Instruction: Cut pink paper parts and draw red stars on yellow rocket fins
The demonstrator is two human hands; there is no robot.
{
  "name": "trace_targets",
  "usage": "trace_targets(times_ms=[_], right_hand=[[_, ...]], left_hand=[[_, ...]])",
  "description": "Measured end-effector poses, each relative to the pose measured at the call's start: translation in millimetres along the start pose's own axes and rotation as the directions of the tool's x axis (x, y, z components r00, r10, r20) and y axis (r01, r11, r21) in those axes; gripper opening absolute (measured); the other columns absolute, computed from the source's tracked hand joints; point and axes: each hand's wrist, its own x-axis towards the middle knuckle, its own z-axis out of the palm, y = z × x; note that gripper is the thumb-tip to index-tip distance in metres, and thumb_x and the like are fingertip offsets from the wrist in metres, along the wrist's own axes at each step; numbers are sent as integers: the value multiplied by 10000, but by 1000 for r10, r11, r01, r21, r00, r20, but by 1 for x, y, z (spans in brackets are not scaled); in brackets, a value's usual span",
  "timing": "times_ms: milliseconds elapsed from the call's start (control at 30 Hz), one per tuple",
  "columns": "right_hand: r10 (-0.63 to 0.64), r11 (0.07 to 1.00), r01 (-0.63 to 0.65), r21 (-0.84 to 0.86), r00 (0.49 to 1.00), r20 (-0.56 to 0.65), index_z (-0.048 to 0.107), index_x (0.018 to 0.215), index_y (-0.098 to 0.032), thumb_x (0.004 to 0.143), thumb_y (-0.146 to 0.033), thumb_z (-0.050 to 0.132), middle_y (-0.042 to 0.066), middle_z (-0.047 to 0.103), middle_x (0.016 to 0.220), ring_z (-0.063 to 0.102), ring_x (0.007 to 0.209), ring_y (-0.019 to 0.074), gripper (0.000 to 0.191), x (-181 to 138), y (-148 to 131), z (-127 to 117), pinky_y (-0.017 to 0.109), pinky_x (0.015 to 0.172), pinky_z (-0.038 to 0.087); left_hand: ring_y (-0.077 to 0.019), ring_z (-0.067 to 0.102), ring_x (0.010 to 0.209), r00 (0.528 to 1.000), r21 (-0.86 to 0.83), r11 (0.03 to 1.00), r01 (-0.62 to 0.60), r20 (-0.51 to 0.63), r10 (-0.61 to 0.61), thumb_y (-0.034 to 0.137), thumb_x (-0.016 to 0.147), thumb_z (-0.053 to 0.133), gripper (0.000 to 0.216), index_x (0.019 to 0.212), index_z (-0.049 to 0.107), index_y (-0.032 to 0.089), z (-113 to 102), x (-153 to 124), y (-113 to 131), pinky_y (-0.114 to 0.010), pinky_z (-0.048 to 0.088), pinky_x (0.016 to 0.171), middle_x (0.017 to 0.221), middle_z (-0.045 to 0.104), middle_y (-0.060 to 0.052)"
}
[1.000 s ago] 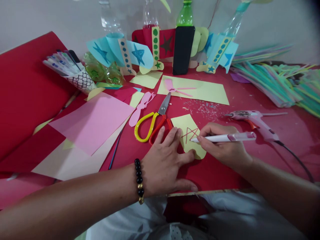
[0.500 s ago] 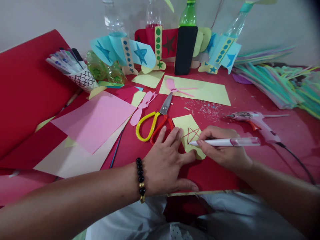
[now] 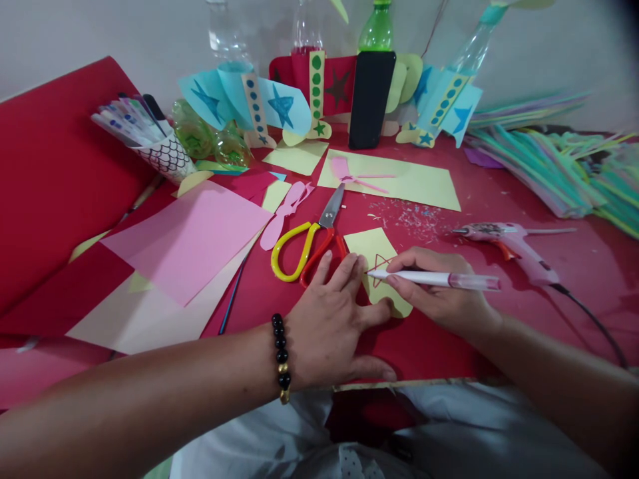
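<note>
My left hand (image 3: 332,319) lies flat with fingers spread on the red table, its fingertips pressing the left edge of a small yellow paper piece (image 3: 372,245). A red star outline (image 3: 379,266) is drawn on that paper. My right hand (image 3: 439,293) grips a white marker pen (image 3: 434,279), whose tip touches the left point of the star. A black bead bracelet (image 3: 279,359) circles my left wrist.
Yellow-and-red scissors (image 3: 309,243) lie just left of the paper. A pink glue gun (image 3: 514,243) with a cord rests at right. Pink paper (image 3: 190,239), yellow sheets (image 3: 399,179), a marker cup (image 3: 167,159), decorated bottles, a black phone (image 3: 369,100) and stacked coloured paper (image 3: 559,166) surround the work spot.
The pen has swung left across the star, its tip moving from the star's right side to its left point. My left hand has stayed pressed on the paper.
</note>
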Motion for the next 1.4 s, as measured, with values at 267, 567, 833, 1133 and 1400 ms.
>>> trace_targets(times_ms=[267, 567, 833, 1133, 1400], right_hand=[[-8, 1000, 8, -22, 1000, 3, 643, 818, -208, 846, -229, 623, 12, 704, 745, 628, 624, 131, 40, 2, -2, -1, 242, 581, 463], [-20, 998, 15, -68, 996, -84, 609, 671, -192, 779, -147, 623, -27, 600, 567, 511, 482, 90, 118, 3, 0, -11, 227, 481, 389], [41, 998, -46, -51, 994, -102, 567, 604, -190, 735, -108, 610, -38, 544, 509, 457, 438, 84, 160, 2, 7, -18, 231, 434, 345], [107, 994, -104, 31, 990, -95, 542, 571, -199, 692, -91, 580, -39, 491, 475, 403, 435, 95, 167, 3, 10, -22, 248, 414, 306], [58, 998, -54, 31, 988, -146, 598, 705, -209, 805, -188, 624, -14, 598, 606, 508, 521, 120, 105, 1, 13, -21, 263, 489, 383]], left_hand=[[-431, 199, 1422, 1000, -4, 1000, -5, 7, 5, 827, 755, 438, 788, 1343, 524, 309, -1, 1, 0, -665, 106, 1113, 1489, 327, -200], [-438, 207, 1421, 1000, 5, 1000, -4, 3, 4, 834, 756, 418, 782, 1341, 522, 326, -1, 0, 0, -659, 129, 1112, 1483, 326, -209], [-423, 186, 1436, 1000, 0, 1000, 9, 15, -9, 838, 753, 416, 795, 1358, 509, 332, 0, -1, 0, -654, 126, 1119, 1510, 309, -195], [-427, 162, 1445, 999, -11, 1000, 11, 30, -11, 845, 755, 398, 810, 1376, 491, 334, 0, -2, -1, -653, 122, 1120, 1531, 277, -205], [-440, 191, 1429, 1000, -6, 1000, 5, 21, -5, 837, 764, 398, 793, 1363, 503, 329, 0, -1, -1, -664, 126, 1109, 1527, 289, -201]])
